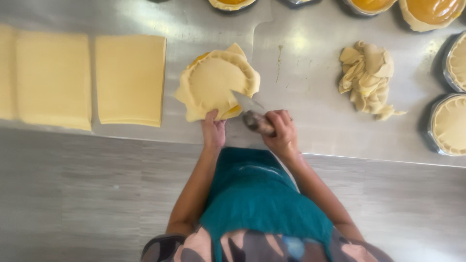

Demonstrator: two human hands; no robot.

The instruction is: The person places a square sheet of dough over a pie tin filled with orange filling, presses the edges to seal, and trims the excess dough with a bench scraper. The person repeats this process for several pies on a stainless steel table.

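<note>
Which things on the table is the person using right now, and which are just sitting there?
In use:
- left hand steadying the dough-covered pie
- right hand holding the knife at the pie's edge

Just sitting there:
- flat dough sheets
- pile of dough scraps
- covered pies at the right
- filled open pies along the top

Bare desk point(310, 121) lies open to the right of my right hand point(279, 133), as far as the heap of dough scraps point(368, 80) (loose and knobbly). Beyond it, covered pies point(449, 125) line the right edge. Left of my left hand point(213, 132), dough sheets point(130, 80) block the way; a narrow strip runs between them and the pie point(216, 82).
</note>
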